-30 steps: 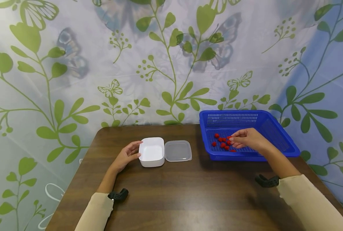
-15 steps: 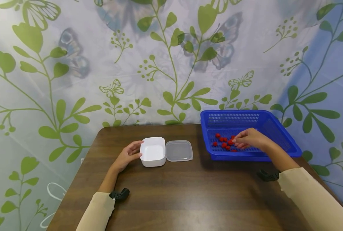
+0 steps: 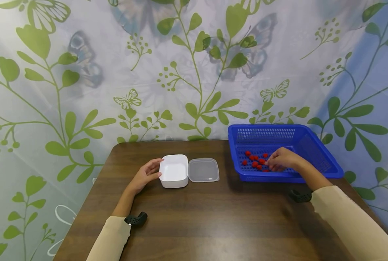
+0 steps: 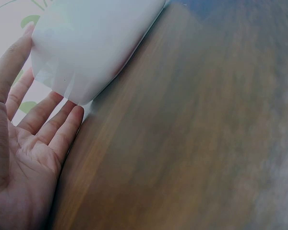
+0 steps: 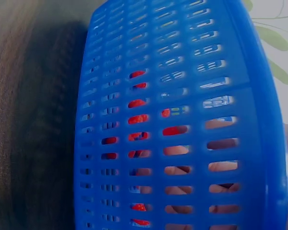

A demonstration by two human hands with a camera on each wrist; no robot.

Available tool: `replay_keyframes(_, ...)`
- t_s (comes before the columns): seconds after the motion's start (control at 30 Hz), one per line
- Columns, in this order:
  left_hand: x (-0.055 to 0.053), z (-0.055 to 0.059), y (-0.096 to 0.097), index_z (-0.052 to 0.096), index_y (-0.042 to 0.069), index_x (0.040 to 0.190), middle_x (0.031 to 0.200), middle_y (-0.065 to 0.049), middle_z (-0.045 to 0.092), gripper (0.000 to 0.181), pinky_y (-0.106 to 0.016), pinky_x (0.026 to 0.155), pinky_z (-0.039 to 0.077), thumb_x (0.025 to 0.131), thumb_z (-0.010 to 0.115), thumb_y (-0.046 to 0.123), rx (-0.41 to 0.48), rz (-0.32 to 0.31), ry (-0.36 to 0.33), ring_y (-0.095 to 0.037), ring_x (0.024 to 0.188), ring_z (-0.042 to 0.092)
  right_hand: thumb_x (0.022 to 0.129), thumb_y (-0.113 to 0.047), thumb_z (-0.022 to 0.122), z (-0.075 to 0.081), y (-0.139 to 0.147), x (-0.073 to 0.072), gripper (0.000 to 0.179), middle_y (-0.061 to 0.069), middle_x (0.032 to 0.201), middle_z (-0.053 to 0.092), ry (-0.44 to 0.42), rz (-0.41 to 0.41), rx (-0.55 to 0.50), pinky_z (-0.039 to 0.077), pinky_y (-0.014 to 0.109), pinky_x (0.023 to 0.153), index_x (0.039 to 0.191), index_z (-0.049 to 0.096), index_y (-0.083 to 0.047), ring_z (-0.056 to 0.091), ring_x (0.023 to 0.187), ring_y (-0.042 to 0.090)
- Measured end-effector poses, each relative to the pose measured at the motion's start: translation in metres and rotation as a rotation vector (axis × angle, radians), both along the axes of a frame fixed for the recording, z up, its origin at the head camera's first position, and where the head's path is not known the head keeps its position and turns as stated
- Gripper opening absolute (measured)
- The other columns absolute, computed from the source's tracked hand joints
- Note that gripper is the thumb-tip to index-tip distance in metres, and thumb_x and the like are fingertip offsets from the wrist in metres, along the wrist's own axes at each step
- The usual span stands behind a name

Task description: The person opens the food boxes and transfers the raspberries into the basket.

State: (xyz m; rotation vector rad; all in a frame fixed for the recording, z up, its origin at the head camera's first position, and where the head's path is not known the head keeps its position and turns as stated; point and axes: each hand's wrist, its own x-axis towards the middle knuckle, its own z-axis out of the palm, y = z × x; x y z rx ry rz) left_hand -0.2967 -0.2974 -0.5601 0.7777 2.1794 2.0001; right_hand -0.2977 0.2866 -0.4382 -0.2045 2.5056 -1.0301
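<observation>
My left hand (image 3: pixel 145 175) rests against the left side of a white square plastic container (image 3: pixel 175 183). In the left wrist view, its fingers (image 4: pixel 62 134) reach out nearly straight, with the tips at the container's wall. My right hand (image 3: pixel 282 159) is down inside a blue plastic basket (image 3: pixel 275 177), fingertips together among several small red pieces (image 3: pixel 254 164). In the right wrist view, the basket's slotted wall (image 5: pixel 249 110) screens most of that hand; skin and red pieces (image 5: pixel 138 119) show through the slots. I cannot tell whether the fingertips pinch a piece.
A clear, flat lid (image 3: pixel 203 170) lies on the brown wooden table (image 3: pixel 210 214), right beside the white container. The basket stands at the table's back right. Behind the table hangs a curtain (image 3: pixel 187 72) printed with leaves and butterflies.
My right hand has shifted slightly right and lower in the basket, uncovering more of the red pieces. The left hand stays at the white container.
</observation>
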Motion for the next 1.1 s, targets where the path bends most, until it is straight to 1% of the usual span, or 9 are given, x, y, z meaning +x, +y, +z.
replay_keyframes(0.1, 0.0, 0.0, 0.001, 0.046, -0.003, 0.146, 0.149, -0.028, 0.046, 0.055, -0.025, 0.104, 0.046, 0.095, 0.066, -0.004, -0.007, -0.006, 0.008, -0.041, 0.137, 0.045, 0.098, -0.013, 0.064, -0.002, 0.0, 0.0, 0.025, 0.01, 0.077, 0.072, 0.026, -0.002, 0.055, 0.06, 0.041, 0.068, 0.093, 0.072, 0.01, 0.071, 0.07, 0.021)
replay_keyframes(0.17, 0.0, 0.001, 0.001, 0.046, -0.003, 0.146, 0.149, -0.028, 0.046, 0.055, -0.025, 0.103, 0.046, 0.095, 0.066, -0.004, -0.011, -0.006, 0.011, -0.041, 0.137, 0.045, 0.098, -0.014, 0.065, -0.003, 0.001, 0.0, 0.025, 0.008, 0.075, 0.071, 0.038, -0.004, 0.079, 0.06, 0.039, 0.065, 0.09, 0.072, 0.009, 0.07, 0.067, 0.019)
replay_keyframes(0.47, -0.001, 0.002, 0.003, 0.049, 0.003, 0.145, 0.148, -0.022, 0.049, 0.055, -0.025, 0.104, 0.046, 0.094, 0.068, -0.002, -0.01, 0.004, -0.009, -0.024, 0.134, 0.05, 0.096, -0.014, 0.067, -0.011, 0.006, -0.004, 0.025, 0.01, 0.072, 0.072, 0.061, 0.002, 0.129, 0.059, 0.036, 0.06, 0.085, 0.073, 0.007, 0.07, 0.064, 0.018)
replay_keyframes(0.53, -0.002, 0.002, 0.003, 0.049, 0.002, 0.145, 0.148, -0.022, 0.049, 0.055, -0.026, 0.104, 0.046, 0.094, 0.068, -0.002, -0.007, 0.002, -0.004, -0.022, 0.133, 0.051, 0.096, -0.014, 0.067, -0.012, 0.007, -0.004, 0.025, 0.011, 0.072, 0.072, 0.072, 0.009, 0.137, 0.059, 0.037, 0.059, 0.084, 0.073, 0.007, 0.07, 0.064, 0.018)
replay_keyframes(0.73, 0.0, 0.002, 0.002, 0.049, 0.002, 0.146, 0.149, -0.021, 0.049, 0.055, -0.024, 0.105, 0.045, 0.094, 0.068, -0.001, -0.01, 0.012, 0.005, -0.019, 0.133, 0.051, 0.097, -0.015, 0.066, -0.011, 0.006, -0.003, 0.026, 0.011, 0.073, 0.072, 0.076, -0.008, 0.118, 0.059, 0.037, 0.06, 0.088, 0.074, 0.008, 0.071, 0.066, 0.019)
replay_keyframes(0.87, 0.003, 0.001, 0.0, 0.047, 0.002, 0.147, 0.15, -0.022, 0.047, 0.056, -0.025, 0.104, 0.046, 0.095, 0.068, 0.0, -0.01, 0.011, -0.012, -0.018, 0.133, 0.051, 0.097, -0.018, 0.066, -0.011, 0.004, -0.002, 0.029, 0.009, 0.072, 0.072, 0.092, -0.016, 0.105, 0.06, 0.038, 0.06, 0.088, 0.073, 0.008, 0.071, 0.067, 0.02)
replay_keyframes(0.97, 0.003, 0.001, -0.001, 0.044, 0.003, 0.149, 0.151, -0.022, 0.046, 0.055, -0.026, 0.103, 0.047, 0.097, 0.064, 0.0, 0.007, -0.002, -0.027, -0.019, 0.134, 0.05, 0.099, -0.02, 0.065, -0.009, 0.001, -0.002, 0.031, 0.009, 0.073, 0.071, 0.105, -0.037, 0.098, 0.06, 0.039, 0.06, 0.09, 0.072, 0.009, 0.072, 0.068, 0.024)
replay_keyframes(1.1, 0.002, 0.004, -0.001, 0.037, 0.008, 0.154, 0.157, -0.021, 0.039, 0.052, -0.03, 0.101, 0.05, 0.105, 0.053, 0.008, 0.031, -0.016, -0.1, -0.027, 0.141, 0.045, 0.101, -0.02, 0.06, 0.0, -0.001, 0.0, 0.032, 0.011, 0.075, 0.071, 0.126, -0.051, 0.095, 0.06, 0.041, 0.062, 0.093, 0.071, 0.01, 0.072, 0.071, 0.029)
